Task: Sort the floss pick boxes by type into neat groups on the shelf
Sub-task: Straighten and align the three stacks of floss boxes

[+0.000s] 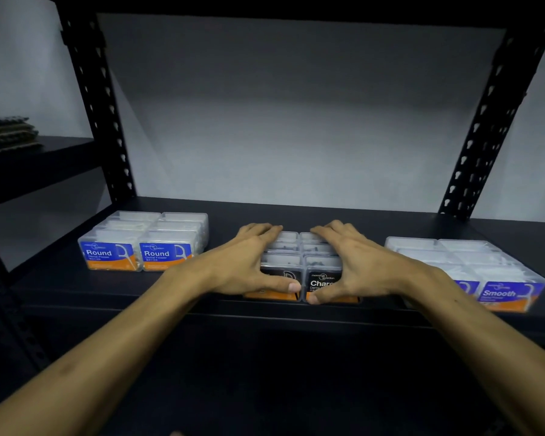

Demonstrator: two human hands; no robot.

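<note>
Three groups of floss boxes sit on the dark shelf (375, 221): blue boxes (139, 243) left, black boxes (301, 262) centre, purple boxes (472, 272) right. Left hand (249, 262) and right hand (356, 262) clasp the black boxes, fingers curled over the back, thumbs against the front.

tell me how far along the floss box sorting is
Nearly done. The Round boxes on the left and the Smooth boxes on the right sit in tidy blocks. The left hand and right hand are squaring up the Charcoal boxes. Only releasing them seems left.
</note>
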